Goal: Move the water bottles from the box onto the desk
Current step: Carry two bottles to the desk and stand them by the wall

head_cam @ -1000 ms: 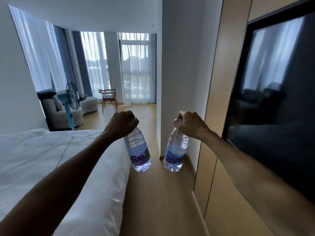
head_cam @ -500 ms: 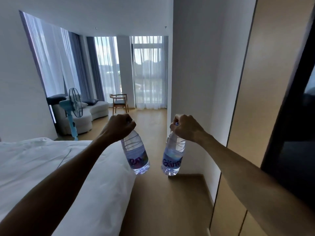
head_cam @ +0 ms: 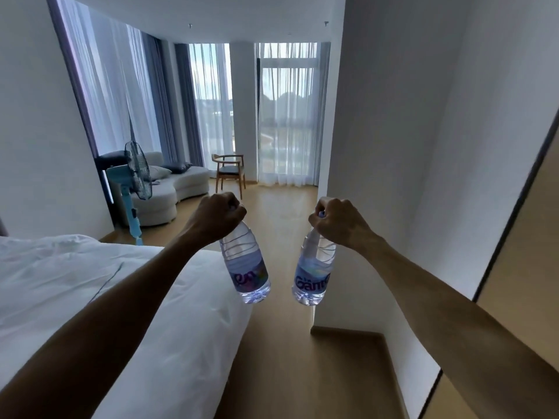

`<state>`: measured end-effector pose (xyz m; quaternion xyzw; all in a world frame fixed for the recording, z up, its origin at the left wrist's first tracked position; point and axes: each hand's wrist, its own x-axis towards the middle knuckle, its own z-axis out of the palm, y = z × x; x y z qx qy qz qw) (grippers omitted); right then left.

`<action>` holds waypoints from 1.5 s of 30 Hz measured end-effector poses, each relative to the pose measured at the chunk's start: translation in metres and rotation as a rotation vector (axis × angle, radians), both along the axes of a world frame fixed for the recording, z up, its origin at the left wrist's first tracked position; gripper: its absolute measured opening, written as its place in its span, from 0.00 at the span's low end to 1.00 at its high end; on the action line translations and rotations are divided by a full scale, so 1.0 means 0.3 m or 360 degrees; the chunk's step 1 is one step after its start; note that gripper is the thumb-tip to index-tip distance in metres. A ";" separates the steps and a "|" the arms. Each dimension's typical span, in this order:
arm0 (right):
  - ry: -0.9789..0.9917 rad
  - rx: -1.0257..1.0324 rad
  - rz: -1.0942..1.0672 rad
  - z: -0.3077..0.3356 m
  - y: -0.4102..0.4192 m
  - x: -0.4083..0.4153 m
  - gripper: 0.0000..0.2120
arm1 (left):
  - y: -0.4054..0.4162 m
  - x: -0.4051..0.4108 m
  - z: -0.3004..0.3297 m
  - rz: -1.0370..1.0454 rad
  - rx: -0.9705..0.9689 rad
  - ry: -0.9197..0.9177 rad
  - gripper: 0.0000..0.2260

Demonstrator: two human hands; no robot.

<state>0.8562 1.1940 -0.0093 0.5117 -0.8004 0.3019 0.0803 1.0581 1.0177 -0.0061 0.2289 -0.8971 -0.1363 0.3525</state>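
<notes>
Both grips were closed around bottle tops: left hand (head_cam: 218, 213) dangled the left bottle (head_cam: 245, 267) beside the bed (head_cam: 90, 285), right hand (head_cam: 338, 220) dangled the right bottle (head_cam: 314, 272) over the floor.

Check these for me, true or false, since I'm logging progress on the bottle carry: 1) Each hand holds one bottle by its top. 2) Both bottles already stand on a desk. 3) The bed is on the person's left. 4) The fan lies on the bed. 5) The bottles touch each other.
1) True: the left hand has its grip on the left bottle, the right hand on the right bottle.
2) False: both hang in the air above the wooden floor; no desk is in view.
3) True: the bed is on the left.
4) False: the fan stands upright beyond the bed, by the sofa.
5) False: a gap separates them.
</notes>
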 end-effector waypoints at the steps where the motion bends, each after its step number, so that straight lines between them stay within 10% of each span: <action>1: 0.0006 0.0014 -0.0002 -0.001 -0.053 -0.037 0.05 | -0.055 -0.042 -0.003 -0.0007 -0.0014 0.0005 0.07; 45: 0.0018 -0.0001 0.0238 -0.066 -2.490 -1.822 0.08 | -2.393 -1.765 -0.062 0.0209 0.0149 -0.0085 0.05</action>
